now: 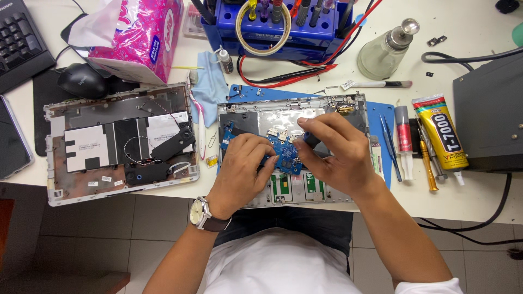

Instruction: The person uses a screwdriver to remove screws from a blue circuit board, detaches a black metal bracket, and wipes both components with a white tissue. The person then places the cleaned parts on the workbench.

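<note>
Blue circuit board (283,155) pinched by left hand (242,171) and right hand (335,155) over laptop chassis (348,106)

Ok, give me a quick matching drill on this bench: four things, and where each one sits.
Things:
1. tissue box
2. glue tube
3. blue circuit board
4. computer mouse

Places:
A. under both hands
B. far left, on a dark mat
C. top left, beside the keyboard
D. right of the blue mat

Pairs: 1-C, 2-D, 3-A, 4-B

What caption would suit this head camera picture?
Both hands, left and right, work on a blue circuit board inside an opened laptop shell.
</note>
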